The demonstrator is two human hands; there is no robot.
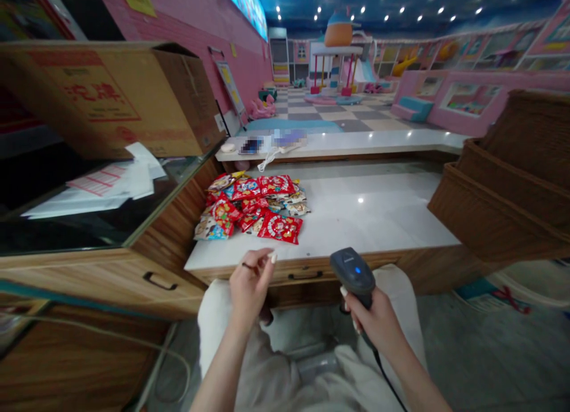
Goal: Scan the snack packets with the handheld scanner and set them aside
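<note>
My right hand [376, 317] grips a dark barcode scanner [352, 272] by its handle, above my right leg. A blue light glows on top of the scanner, and its black cable runs down past my wrist. My left hand [252, 281] hovers over my left knee, just in front of the drawer, with its fingers curled in toward the thumb and nothing visible in them. Beyond it, on the left of the white counter [356, 216], lies a pile of small snack packets. A red packet [280, 227] is nearest, with blue-and-white packets [212, 229] beside and beneath.
A raised ledge [347, 143] behind the counter bears a phone [250, 145] and a white cable [268, 161]. Left, a cardboard box [129, 97] and papers [102, 180] rest on a dark glass top. Brown woven baskets [503, 192] are stacked right. A drawer handle [305, 275] faces me.
</note>
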